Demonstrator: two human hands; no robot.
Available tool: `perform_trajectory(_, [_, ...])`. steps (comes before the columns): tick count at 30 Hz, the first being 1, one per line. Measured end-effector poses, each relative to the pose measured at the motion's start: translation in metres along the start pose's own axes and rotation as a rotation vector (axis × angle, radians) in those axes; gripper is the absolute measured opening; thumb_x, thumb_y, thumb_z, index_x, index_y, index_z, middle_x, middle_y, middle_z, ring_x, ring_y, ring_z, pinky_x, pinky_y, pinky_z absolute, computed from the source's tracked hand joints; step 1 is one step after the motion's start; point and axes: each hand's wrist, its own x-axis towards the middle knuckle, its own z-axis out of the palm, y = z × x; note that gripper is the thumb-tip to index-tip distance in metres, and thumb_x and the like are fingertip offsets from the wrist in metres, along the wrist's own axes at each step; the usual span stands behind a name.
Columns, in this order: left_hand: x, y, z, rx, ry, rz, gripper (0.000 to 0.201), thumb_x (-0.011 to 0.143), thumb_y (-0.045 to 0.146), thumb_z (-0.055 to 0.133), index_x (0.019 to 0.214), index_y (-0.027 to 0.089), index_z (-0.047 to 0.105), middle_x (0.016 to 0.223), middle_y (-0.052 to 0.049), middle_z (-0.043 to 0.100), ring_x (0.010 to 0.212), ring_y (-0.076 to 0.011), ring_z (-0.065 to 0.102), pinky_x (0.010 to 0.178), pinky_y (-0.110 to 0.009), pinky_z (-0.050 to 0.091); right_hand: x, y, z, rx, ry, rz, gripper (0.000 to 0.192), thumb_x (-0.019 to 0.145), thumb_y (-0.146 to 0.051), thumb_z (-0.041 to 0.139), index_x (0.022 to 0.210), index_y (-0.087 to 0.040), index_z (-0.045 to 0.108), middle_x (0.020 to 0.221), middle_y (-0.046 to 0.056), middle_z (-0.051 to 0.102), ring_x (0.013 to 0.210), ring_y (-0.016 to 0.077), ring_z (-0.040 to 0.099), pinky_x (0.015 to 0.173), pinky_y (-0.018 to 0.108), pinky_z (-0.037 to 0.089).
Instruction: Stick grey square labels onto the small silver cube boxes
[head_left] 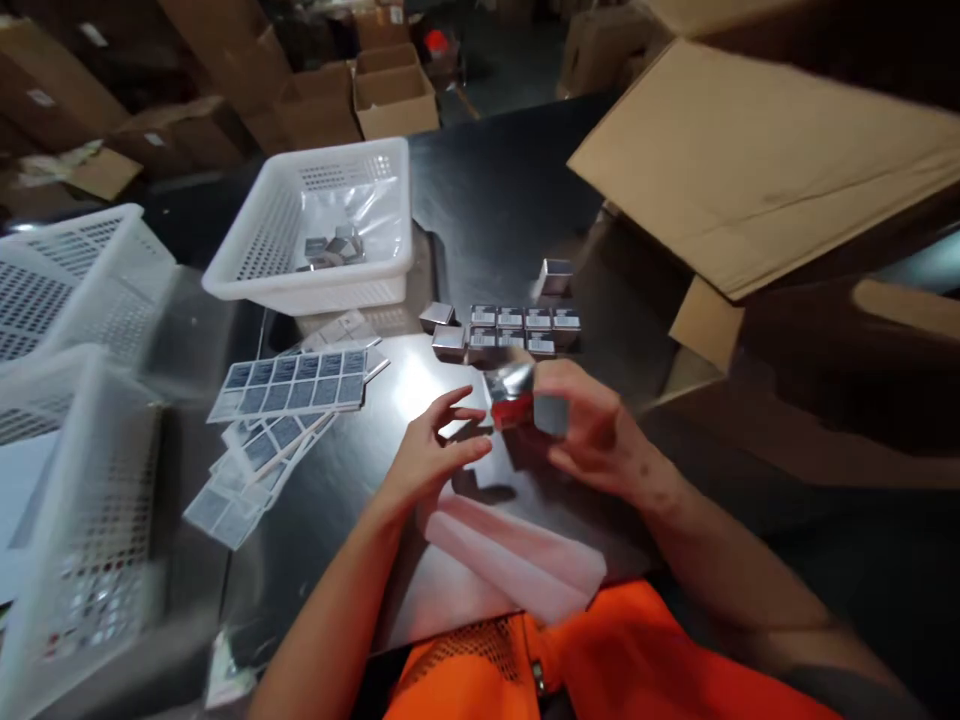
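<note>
Where the dark, glossy table [480,200] catches the overhead light, a storeroom crowded with cardboard cartons [394,95] is seen behind it, and a large opened carton flap [765,160] overhangs the right side. A small silver box with a red face [514,398] is held just above the tabletop, near the front centre. It is gripped by the right hand [592,435], whose fingers are closed around its right side, while the left hand [431,460] is held half open with its fingertips touching the box's left edge. Just beyond the hands, a row of small labelled silver boxes [525,330] is laid out, with one more box [556,277] standing apart behind it. Sheets of labels [289,385] are fanned out to the left, beside a white plastic basket [322,225] holding a few boxes in a clear bag. More white baskets [82,470] line the left edge. Bare tabletop is left open between the basket and the carton.
</note>
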Motion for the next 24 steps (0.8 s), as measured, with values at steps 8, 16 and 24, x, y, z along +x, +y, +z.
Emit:
perform_trajectory(8, [-0.003, -0.001, -0.006, 0.224, 0.075, 0.266, 0.063, 0.06, 0.03, 0.093, 0.12, 0.026, 0.075, 0.119, -0.006, 0.075, 0.098, -0.022, 0.069, 0.067, -0.022, 0.051, 0.004, -0.019, -0.009, 0.397, 0.018, 0.255, 0.034, 0.081, -0.028, 0.082, 0.108, -0.031, 0.063, 0.139, 0.007, 0.056, 0.122, 0.0286, 0.062, 0.099, 0.049, 0.058])
perform_trajectory(16, [-0.004, -0.007, -0.006, 0.531, -0.008, 0.414, 0.059, 0.069, 0.035, 0.089, 0.126, 0.028, 0.072, 0.113, -0.005, 0.076, 0.09, -0.0211, 0.07, 0.066, -0.024, 0.05, 0.009, -0.015, -0.007, 0.821, 0.024, 0.727, 0.017, 0.083, -0.029, 0.08, 0.087, -0.024, 0.065, 0.081, -0.002, 0.067, 0.074, 0.0149, 0.068, 0.071, 0.03, 0.06])
perform_trajectory(24, [-0.007, -0.005, -0.006, 0.652, -0.028, 0.504, 0.058, 0.068, 0.021, 0.087, 0.124, 0.025, 0.073, 0.11, -0.004, 0.077, 0.078, -0.0171, 0.068, 0.071, -0.025, 0.052, 0.007, -0.01, -0.003, 0.918, -0.206, 0.902, 0.05, 0.075, -0.028, 0.084, 0.105, -0.026, 0.044, 0.071, -0.007, 0.07, 0.055, 0.0111, 0.064, 0.046, 0.018, 0.046])
